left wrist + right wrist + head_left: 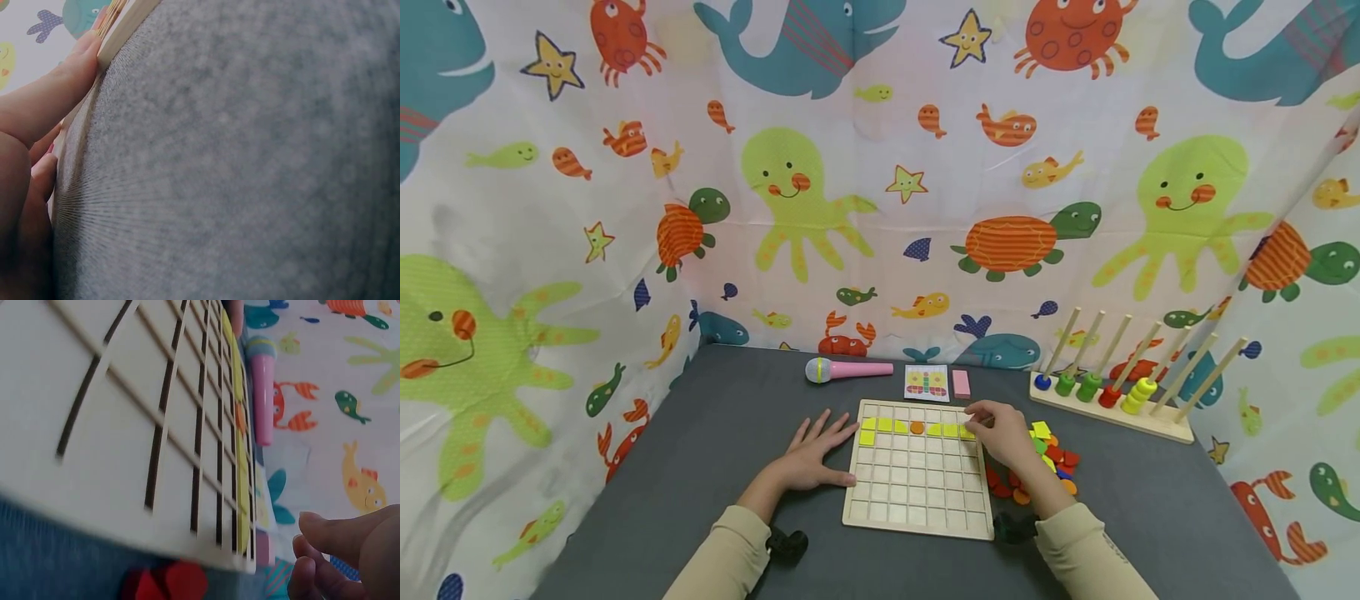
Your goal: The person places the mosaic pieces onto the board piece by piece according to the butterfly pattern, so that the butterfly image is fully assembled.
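Observation:
A wooden grid board [917, 487] lies on the dark table. Along its second row are yellow square tiles [883, 425] with one orange round piece [917, 427] among them; another yellow tile [867, 437] sits below the row's left end. My left hand [811, 454] rests beside the board with fingers spread, and its thumb [69, 69] touches the board's side. Over the upper right corner is my right hand [1000, 429], near the yellow tile [967, 432] at the row's right end. Its loosely bent fingers [306, 569] and thumb show nothing between them in the right wrist view.
Loose coloured pieces [1052, 457] lie in a pile right of the board, partly under the right forearm. Behind the board are a pink toy microphone [857, 370], a picture card [927, 383] and a pink block [961, 384]. A wooden peg stand with rings [1090, 406] stands at the back right.

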{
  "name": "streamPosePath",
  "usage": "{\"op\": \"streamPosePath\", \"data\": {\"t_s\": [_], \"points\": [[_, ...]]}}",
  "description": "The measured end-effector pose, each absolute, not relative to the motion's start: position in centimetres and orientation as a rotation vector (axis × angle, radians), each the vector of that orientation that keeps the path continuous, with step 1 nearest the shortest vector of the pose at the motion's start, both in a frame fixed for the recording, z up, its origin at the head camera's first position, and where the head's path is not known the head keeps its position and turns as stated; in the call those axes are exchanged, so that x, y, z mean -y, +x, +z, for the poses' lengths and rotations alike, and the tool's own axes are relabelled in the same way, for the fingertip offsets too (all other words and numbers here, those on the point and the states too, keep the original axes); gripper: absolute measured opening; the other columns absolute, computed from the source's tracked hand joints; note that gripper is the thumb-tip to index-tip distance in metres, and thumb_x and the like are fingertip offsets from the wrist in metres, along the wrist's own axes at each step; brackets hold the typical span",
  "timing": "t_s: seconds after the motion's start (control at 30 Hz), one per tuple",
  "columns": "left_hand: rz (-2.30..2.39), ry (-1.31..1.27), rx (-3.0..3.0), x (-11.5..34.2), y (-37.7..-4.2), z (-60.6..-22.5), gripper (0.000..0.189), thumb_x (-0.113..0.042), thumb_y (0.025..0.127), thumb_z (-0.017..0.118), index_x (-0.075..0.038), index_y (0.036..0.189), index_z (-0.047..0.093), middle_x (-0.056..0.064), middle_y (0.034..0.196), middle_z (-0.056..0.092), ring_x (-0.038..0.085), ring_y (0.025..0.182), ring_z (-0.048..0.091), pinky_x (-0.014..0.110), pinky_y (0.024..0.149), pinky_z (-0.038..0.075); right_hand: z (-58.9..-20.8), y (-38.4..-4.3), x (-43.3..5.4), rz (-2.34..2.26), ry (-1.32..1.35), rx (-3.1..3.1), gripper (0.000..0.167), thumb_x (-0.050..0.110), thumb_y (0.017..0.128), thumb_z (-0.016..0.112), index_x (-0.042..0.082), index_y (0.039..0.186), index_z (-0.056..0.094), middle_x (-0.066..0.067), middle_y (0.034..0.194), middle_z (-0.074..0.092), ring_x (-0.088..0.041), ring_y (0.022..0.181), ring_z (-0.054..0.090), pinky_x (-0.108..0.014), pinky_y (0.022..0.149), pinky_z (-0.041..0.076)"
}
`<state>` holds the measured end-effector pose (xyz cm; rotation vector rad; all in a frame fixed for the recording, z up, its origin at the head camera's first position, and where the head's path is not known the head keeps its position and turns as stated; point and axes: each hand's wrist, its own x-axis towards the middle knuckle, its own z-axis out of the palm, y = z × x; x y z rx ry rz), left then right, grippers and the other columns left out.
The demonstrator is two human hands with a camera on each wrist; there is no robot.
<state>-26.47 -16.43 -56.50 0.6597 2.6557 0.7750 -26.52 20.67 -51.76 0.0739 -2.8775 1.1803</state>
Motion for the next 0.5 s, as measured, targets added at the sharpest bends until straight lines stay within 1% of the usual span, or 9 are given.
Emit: {"op": "streamPosePath", "data": {"t_s": [0.13, 0.2, 0.3, 0.4, 0.5], "points": [[0.779, 0.651, -2.652, 16.4, -26.5, -56.4, 0.101, -0.071, 0.079, 0.071, -0.034, 0.161, 0.025, -0.005, 0.170, 0.013, 0.030, 0.158, -0.009, 0.060, 0.122, -0.012, -52.0, -26.4, -22.7, 1.147, 0.024, 2.898, 0.027, 0.016, 0.093, 0.073, 0.007, 0.118, 0.073, -0.008, 0.101, 0.073, -0.022, 0.084, 0.062, -0.028, 0.065, 0.053], [0.777, 0.646, -2.654, 16.3, -26.5, -56.4, 0.101, -0.071, 0.079, 0.071, -0.034, 0.161, 0.025, -0.004, 0.170, 0.013, 0.030, 0.158, -0.008, 0.061, 0.122, -0.012, -52.1, -26.3, -23.6, 1.126, -0.004, 2.910, 0.026, 0.017, 0.094, 0.073, 0.008, 0.118, 0.073, -0.008, 0.103, 0.073, -0.023, 0.086, 0.062, -0.029, 0.065, 0.052], [0.762, 0.637, -2.656, 16.3, -26.5, -56.5, 0.102, -0.071, 0.079, 0.071, -0.034, 0.161, 0.024, -0.005, 0.171, 0.013, 0.030, 0.158, -0.009, 0.060, 0.122, -0.011, -52.3, -26.1, -24.8, 1.090, -0.022, 2.927, 0.026, 0.016, 0.094, 0.072, 0.008, 0.118, 0.073, -0.010, 0.106, 0.073, -0.024, 0.089, 0.063, -0.033, 0.066, 0.054], [0.768, 0.640, -2.659, 16.3, -26.4, -56.6, 0.101, -0.070, 0.079, 0.071, -0.034, 0.161, 0.025, -0.004, 0.171, 0.013, 0.030, 0.158, -0.008, 0.060, 0.122, -0.011, -52.5, -26.0, -25.8, 1.062, -0.047, 2.942, 0.026, 0.016, 0.095, 0.072, 0.007, 0.119, 0.072, -0.012, 0.108, 0.074, -0.028, 0.093, 0.066, -0.041, 0.074, 0.057], [0.786, 0.649, -2.657, 16.3, -26.4, -56.6, 0.100, -0.069, 0.080, 0.072, -0.033, 0.161, 0.026, -0.004, 0.171, 0.014, 0.031, 0.158, -0.008, 0.061, 0.122, -0.011, -52.8, -25.9, -26.7, 1.028, -0.071, 2.964, 0.026, 0.015, 0.095, 0.071, 0.005, 0.119, 0.072, -0.016, 0.111, 0.074, -0.034, 0.099, 0.067, -0.050, 0.083, 0.056]]}}
